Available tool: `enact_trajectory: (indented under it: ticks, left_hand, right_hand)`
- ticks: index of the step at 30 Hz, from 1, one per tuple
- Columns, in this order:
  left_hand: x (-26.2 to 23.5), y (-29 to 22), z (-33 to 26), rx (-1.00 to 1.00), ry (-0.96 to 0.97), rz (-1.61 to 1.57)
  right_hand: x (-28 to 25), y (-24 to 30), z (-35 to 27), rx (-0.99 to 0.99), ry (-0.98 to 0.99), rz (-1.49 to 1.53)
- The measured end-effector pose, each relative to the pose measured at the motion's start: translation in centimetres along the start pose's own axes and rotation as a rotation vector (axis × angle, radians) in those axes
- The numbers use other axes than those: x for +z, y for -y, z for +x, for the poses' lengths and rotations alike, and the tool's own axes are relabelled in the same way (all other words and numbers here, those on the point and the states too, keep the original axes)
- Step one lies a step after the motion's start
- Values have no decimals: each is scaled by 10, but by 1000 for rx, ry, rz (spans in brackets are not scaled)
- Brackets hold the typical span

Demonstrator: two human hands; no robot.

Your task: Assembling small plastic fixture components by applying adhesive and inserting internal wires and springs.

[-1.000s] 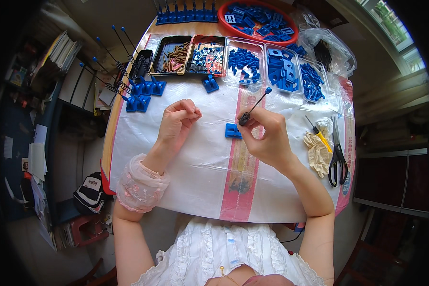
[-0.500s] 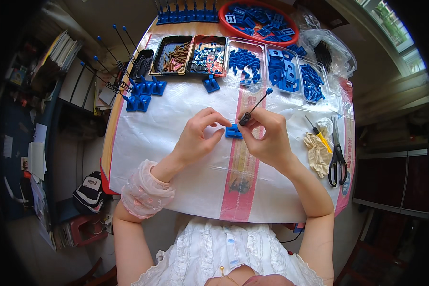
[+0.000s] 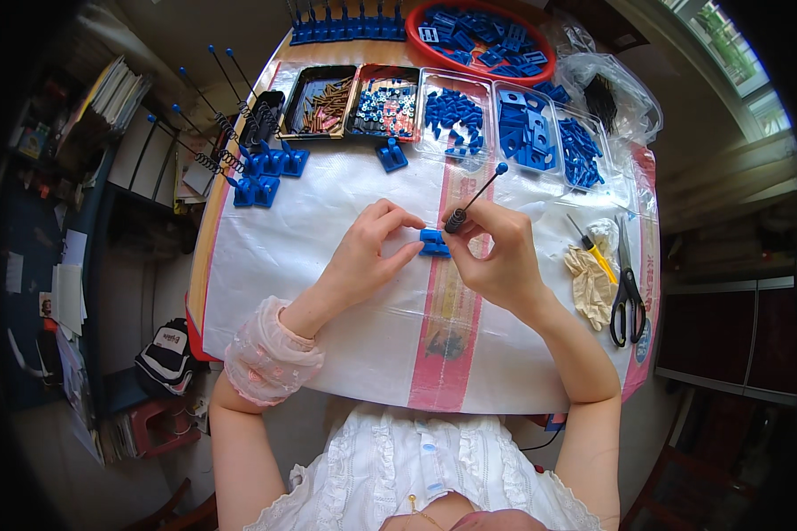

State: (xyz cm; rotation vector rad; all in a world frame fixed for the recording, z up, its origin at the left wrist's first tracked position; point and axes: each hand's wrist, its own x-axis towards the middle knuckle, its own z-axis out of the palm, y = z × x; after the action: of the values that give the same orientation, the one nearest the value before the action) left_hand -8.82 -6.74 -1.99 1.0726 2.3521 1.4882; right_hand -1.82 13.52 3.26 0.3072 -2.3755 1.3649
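My left hand (image 3: 369, 252) pinches a small blue plastic block (image 3: 433, 242) that rests on the white sheet (image 3: 328, 292) at the table's middle. My right hand (image 3: 496, 257) holds a thin black rod with a coiled spring at its lower end and a blue ball tip (image 3: 472, 200), its spring end just above the block's right side. Both forearms come in from the lower edge.
Trays of brown, mixed and blue parts (image 3: 390, 111) line the back, with a red round bowl of blue pieces (image 3: 483, 40) behind. Finished blue blocks with rods (image 3: 257, 168) stand at the left. Scissors (image 3: 627, 292), a yellow screwdriver (image 3: 593, 252) and gloves (image 3: 589, 283) lie right.
My left hand has moved right from the sheet's middle to the blue block and taken hold of it. My right hand has stayed put with the rod.
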Motion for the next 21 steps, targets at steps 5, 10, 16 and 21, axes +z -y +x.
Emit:
enact_trajectory:
  ticks: [5, 10, 16, 21]
  left_hand:
    - [3, -1, -2, 30, 9, 105]
    - [3, -1, -2, 17, 16, 98]
    - [2, 0, -3, 14, 15, 86]
    - [2, 1, -3, 35, 11, 100]
  right_hand:
    - [0, 0, 0, -6, -2, -16]
    - [0, -1, 0, -9, 5, -18]
    - [-1, 0, 0, -1, 10, -12]
    - [0, 0, 0, -7, 2, -6]
